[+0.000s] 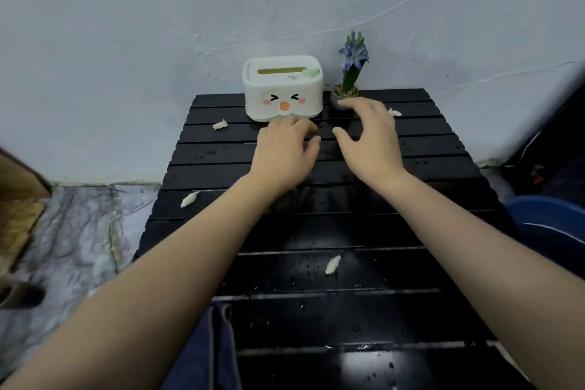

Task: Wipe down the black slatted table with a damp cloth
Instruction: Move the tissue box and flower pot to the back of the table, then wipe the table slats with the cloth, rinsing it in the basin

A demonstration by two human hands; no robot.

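Note:
The black slatted table [395, 269] stretches away from me to the wall, wet with small droplets. Several crumpled white scraps lie on it, one near the front [333, 264], one at the left edge [189, 199]. My left hand [285, 149] hovers palm down over the far slats, its fingertips at the base of a white tissue box [282, 87] with a cartoon face. My right hand [372, 136] is spread just in front of a small potted plant [349, 79], fingers apart, holding nothing. No cloth is in view.
The table's far edge meets a pale wall. More white scraps lie at the far left [220, 125] and far right [394, 112]. A marbled floor [72, 225] is on the left, a blue object [550, 225] on the right, and my blue-jeaned leg [205, 355] at the near edge.

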